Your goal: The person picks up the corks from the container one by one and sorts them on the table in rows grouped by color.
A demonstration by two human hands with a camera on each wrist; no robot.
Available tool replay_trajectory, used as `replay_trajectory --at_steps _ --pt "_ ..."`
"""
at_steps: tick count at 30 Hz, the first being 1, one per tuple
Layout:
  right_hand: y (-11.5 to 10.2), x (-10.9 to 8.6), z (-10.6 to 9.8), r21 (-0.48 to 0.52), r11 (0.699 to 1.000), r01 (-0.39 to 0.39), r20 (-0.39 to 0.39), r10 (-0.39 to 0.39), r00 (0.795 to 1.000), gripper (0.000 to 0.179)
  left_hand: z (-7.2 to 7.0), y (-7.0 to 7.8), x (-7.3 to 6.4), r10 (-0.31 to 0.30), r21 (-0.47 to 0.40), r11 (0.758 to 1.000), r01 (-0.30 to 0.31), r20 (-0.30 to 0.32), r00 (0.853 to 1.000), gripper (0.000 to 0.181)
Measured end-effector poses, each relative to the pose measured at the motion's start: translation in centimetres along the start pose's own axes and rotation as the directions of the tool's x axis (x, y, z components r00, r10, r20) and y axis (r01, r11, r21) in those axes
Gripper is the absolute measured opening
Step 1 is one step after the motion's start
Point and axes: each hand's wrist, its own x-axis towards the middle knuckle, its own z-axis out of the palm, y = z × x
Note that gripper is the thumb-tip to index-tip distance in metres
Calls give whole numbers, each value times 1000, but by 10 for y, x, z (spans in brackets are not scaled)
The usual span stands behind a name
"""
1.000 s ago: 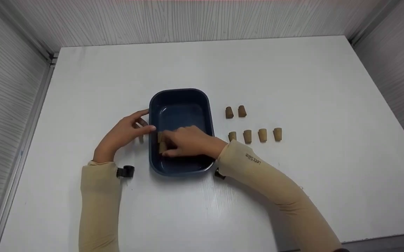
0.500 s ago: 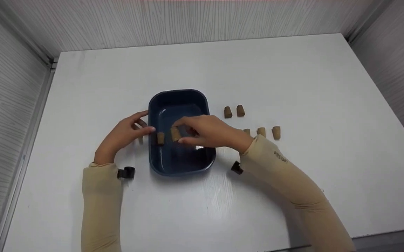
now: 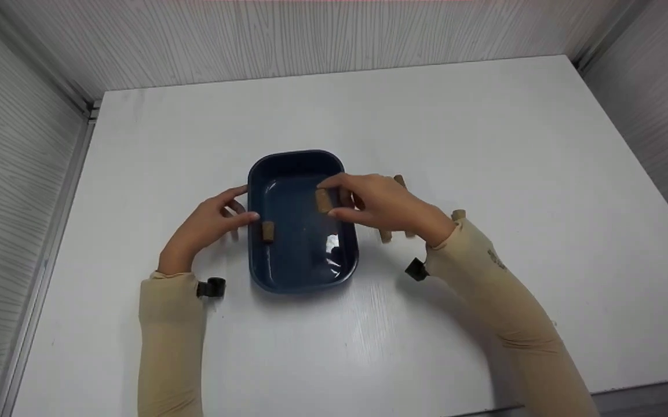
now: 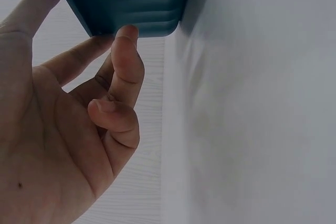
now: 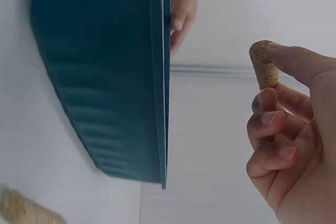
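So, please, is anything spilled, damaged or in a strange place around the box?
Nothing stands out. The box shows no visible crack or spill; the bright patch inside looks like glare. One cork sits inside, and the right hand pinches another cork. Corks beside the box are partly hidden, so I cannot judge them.

Even, cool light; bright glare inside the blue tray (image 3: 293, 260).
Soft shadow falls on the white table (image 3: 362, 353) beside the right sleeve (image 3: 502, 295), whose lettering (image 3: 496, 259) is too blurred to read. The left wrist view is dimmer, its left hand (image 4: 63, 119) shaded and the table at right out of focus. In the right wrist view the held cork (image 5: 264, 69) is crisp, while the corner cork (image 5: 29, 211) at lower left is blurred.
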Motion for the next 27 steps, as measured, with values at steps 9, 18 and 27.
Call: replay_trajectory --at_steps 9,18,27 --pt "23 -23 -27 49 995 -89 -53 92 994 42 1 1 1 -3 7 1000 3 -2 1000 78" --pt "48 -45 -54 14 989 -147 -119 147 982 41 3 -1 1 -5 -7 1000 5 2 1000 79" --pt "86 -59 -60 22 965 -261 -152 261 953 41 3 -2 0 -9 -19 1000 9 -3 1000 77"
